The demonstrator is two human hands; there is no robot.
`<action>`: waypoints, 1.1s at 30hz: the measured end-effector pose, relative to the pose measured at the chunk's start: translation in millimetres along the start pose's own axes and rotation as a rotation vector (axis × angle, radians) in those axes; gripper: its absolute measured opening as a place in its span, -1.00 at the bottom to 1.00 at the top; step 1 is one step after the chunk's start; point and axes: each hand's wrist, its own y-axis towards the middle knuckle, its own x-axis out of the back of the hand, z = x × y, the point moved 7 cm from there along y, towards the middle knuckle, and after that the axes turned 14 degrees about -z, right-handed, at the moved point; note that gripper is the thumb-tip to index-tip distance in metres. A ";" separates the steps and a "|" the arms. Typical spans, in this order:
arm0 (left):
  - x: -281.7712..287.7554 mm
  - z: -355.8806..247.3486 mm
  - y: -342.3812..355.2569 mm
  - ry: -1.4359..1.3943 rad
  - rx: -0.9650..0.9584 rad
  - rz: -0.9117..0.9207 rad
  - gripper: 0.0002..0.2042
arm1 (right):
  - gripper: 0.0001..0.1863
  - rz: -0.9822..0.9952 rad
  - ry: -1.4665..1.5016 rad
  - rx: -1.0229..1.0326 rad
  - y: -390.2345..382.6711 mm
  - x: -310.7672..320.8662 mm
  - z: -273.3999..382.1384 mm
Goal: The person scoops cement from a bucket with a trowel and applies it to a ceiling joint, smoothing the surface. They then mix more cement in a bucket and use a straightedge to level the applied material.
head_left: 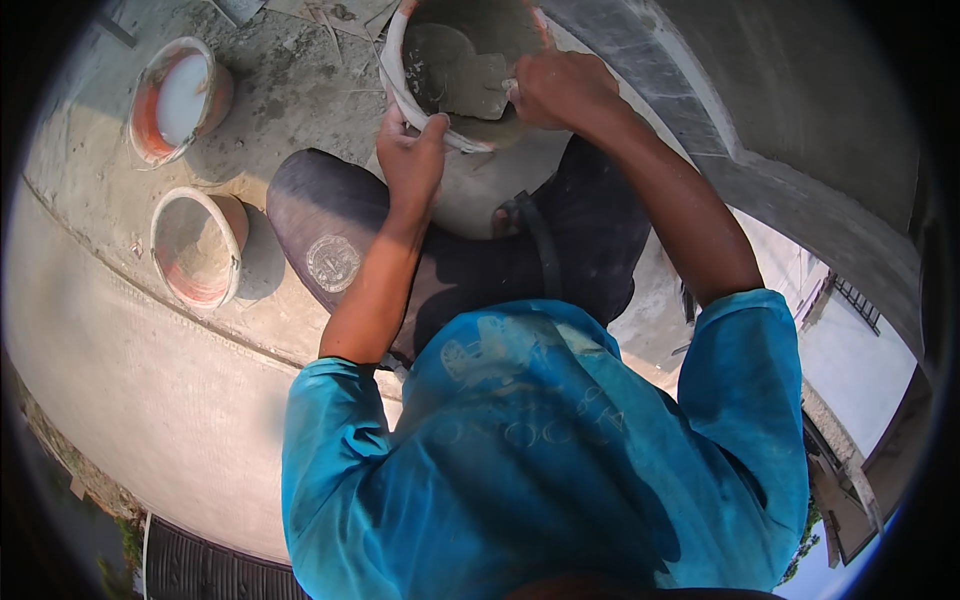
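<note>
A bucket point(393, 70) with a whitish, caked rim stands in front of me at the top, cut off by the picture's edge. Wet grey mortar point(432, 52) lies inside it. My left hand point(412, 158) grips the near left part of the rim, thumb on top. In my right hand point(562, 90) is the handle of a trowel point(476, 88), mostly covered by the closed fingers. Its flat, mortar-smeared blade points left inside the bucket. The bucket sits between my bent knees.
To the left on the rough concrete floor point(295, 100) stand two orange buckets: one holds whitish liquid point(184, 100), while the nearer bucket point(236, 225) has grey residue inside. A grey plastered wall point(820, 90) rises close on my right.
</note>
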 end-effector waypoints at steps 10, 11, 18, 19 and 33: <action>-6.5 -1.8 0.9 0.034 0.019 0.081 -0.67 | -0.80 -0.426 -0.472 0.322 57.2 17.6 23.3; -4.5 2.1 5.1 0.035 0.024 0.093 -0.68 | -0.80 -0.495 -0.571 0.377 35.9 33.1 41.5; 2.0 1.9 21.4 0.108 0.060 0.108 -0.70 | -0.80 -0.651 -0.608 0.593 -13.5 -15.8 71.1; 2.1 2.3 20.8 0.119 0.068 0.110 -0.71 | -0.80 -0.683 -0.555 0.608 -18.3 -14.1 65.1; -11.8 15.3 4.6 0.095 -0.088 0.086 -0.65 | -0.77 -0.125 -0.068 0.042 0.1 -33.5 -17.6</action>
